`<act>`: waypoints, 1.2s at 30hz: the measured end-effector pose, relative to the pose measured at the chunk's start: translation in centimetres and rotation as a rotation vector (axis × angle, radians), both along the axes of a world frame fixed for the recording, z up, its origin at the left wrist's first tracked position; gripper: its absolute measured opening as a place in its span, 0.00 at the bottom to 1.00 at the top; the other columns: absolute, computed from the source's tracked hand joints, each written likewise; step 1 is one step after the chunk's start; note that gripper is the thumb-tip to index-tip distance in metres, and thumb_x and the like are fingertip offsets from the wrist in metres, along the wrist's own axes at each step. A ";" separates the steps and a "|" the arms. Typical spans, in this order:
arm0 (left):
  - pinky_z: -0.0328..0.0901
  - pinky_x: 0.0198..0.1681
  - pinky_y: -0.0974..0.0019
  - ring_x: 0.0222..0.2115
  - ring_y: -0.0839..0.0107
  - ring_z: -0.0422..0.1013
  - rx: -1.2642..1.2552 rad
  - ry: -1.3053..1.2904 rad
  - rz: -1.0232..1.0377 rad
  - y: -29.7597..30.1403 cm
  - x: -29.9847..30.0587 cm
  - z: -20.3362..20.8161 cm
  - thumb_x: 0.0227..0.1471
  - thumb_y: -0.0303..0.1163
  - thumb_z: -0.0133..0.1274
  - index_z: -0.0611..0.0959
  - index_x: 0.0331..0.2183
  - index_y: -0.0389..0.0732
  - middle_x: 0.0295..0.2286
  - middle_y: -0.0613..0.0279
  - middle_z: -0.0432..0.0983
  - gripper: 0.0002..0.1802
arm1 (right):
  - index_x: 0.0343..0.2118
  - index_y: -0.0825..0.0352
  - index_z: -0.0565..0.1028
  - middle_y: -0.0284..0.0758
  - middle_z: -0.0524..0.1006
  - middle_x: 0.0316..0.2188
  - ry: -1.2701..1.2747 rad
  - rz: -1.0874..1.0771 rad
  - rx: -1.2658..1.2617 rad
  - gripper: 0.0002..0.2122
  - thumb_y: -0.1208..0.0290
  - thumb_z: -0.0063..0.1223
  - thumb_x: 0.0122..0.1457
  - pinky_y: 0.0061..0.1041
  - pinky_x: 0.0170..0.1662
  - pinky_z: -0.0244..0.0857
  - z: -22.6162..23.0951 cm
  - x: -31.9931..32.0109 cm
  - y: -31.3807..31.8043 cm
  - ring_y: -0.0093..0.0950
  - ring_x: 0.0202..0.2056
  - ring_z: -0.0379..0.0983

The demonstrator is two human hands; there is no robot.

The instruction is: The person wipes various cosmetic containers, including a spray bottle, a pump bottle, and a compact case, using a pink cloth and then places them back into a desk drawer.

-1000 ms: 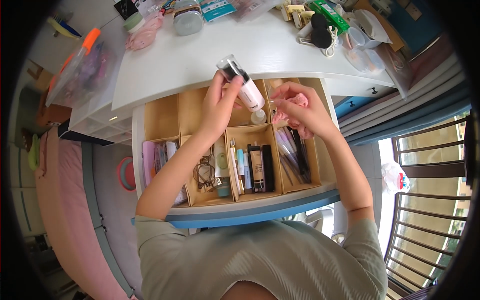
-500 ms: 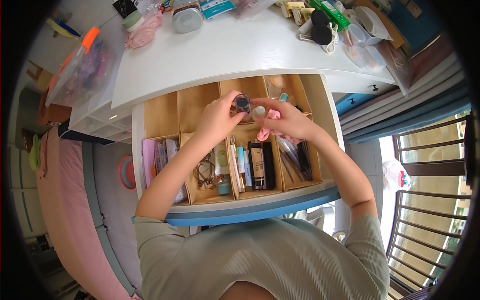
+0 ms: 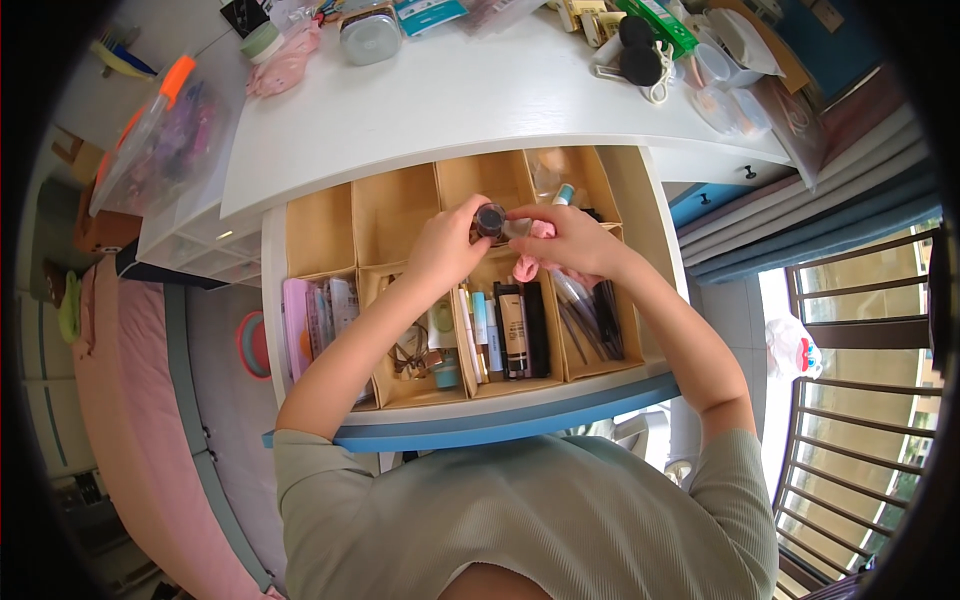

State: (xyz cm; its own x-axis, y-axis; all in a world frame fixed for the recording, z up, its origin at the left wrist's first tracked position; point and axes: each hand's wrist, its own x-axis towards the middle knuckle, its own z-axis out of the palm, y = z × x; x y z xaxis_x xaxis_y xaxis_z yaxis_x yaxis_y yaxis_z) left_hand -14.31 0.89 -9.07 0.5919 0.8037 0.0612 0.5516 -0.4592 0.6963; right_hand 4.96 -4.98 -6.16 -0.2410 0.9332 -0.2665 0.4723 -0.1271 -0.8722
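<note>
My left hand (image 3: 452, 240) is closed around a small round pot (image 3: 489, 219) with a dark top and clear sides, above the open drawer. My right hand (image 3: 578, 242) is closed on a crumpled pink cloth (image 3: 526, 267), part of which hangs below the fingers. Its fingertips reach the pot's right side, where a small translucent piece (image 3: 517, 228) shows between the hands; its kind I cannot make out. Beneath both hands lies the cardboard-divided drawer (image 3: 390, 205). A foundation tube (image 3: 514, 325) and several slim cosmetic tubes stand in a front compartment.
Brushes (image 3: 590, 315) fill the front right compartment, and a teal-capped tube (image 3: 564, 194) lies behind my right hand. The white desktop (image 3: 450, 105) overhangs the drawer's back. On it stand a clear jar (image 3: 371, 38) and a black round puff-like item (image 3: 640, 65).
The pot and my left hand have shifted slightly right and toward me, so the pot now meets my right fingertips. The translucent piece appears tilted toward the pot.
</note>
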 end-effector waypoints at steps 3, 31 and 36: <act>0.67 0.32 0.61 0.31 0.55 0.73 -0.031 0.051 -0.005 -0.2 0.1 0.3 0.42 0.28 0.55 0.72 0.38 0.41 0.31 0.52 0.76 0.18 | 0.44 0.69 0.73 0.30 0.74 0.18 0.095 -0.050 -0.018 0.18 0.63 0.51 0.53 0.16 0.22 0.62 -0.2 0.4 0.5 0.18 0.17 0.68; 0.64 0.42 0.62 0.40 0.60 0.69 0.156 -0.116 -0.256 -1.0 11.0 6.8 0.46 0.30 0.54 0.73 0.41 0.42 0.38 0.59 0.73 0.17 | 0.38 0.68 0.73 0.29 0.73 0.24 0.859 -0.563 -0.066 0.12 0.67 0.51 0.53 0.16 0.23 0.63 2.2 11.9 -3.4 0.16 0.23 0.68; 0.63 0.33 0.67 0.34 0.66 0.71 -0.031 -0.203 -0.313 0.0 16.5 7.2 0.48 0.28 0.51 0.74 0.41 0.42 0.39 0.62 0.74 0.15 | 0.54 0.68 0.62 0.28 0.71 0.25 0.899 -0.597 0.091 0.24 0.69 0.48 0.54 0.15 0.23 0.61 3.5 15.4 -4.3 0.15 0.24 0.66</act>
State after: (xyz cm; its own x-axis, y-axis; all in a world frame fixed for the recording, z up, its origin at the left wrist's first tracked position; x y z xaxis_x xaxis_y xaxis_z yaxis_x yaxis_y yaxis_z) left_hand 2.19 0.92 -1.91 0.7875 0.5892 0.1811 0.2372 -0.5608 0.7932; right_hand 20.33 -9.28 -2.62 0.1864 0.9720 -0.1434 -0.4614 -0.0423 -0.8862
